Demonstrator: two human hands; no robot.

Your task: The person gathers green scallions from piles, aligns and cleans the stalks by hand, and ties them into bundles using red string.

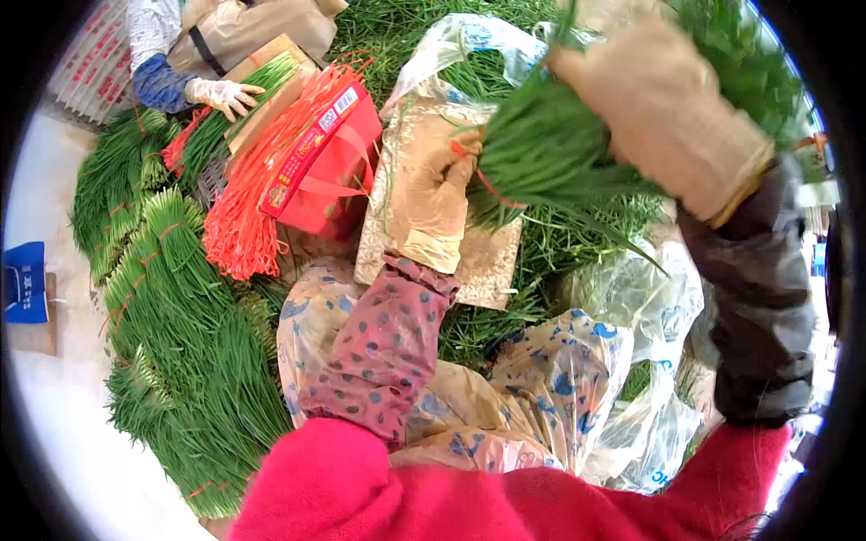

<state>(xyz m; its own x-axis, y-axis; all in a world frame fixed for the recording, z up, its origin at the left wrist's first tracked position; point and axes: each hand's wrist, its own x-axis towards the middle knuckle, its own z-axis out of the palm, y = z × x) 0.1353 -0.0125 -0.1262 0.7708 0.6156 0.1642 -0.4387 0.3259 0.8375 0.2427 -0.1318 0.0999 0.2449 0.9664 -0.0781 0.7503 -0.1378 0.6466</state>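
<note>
My left hand (437,194), in a tan glove, is closed at the end of a red tie beside a bundle of green stalks (550,149) over a patterned board (492,261). The tie runs across the lower part of the bundle. My right hand (654,99), gloved and blurred, is raised at the upper right, above and beside the leaves; its fingers are mostly smeared by motion. Left of the board, a red bag (338,189) bears a heap of loose red ties (239,212).
Tied green bundles (189,334) are piled at the left. A co-worker's gloved hand (225,95) touches stalks at the upper left. Loose greens (586,225) and clear plastic bags (654,298) lie at the right. A blue package (25,281) is at the far left.
</note>
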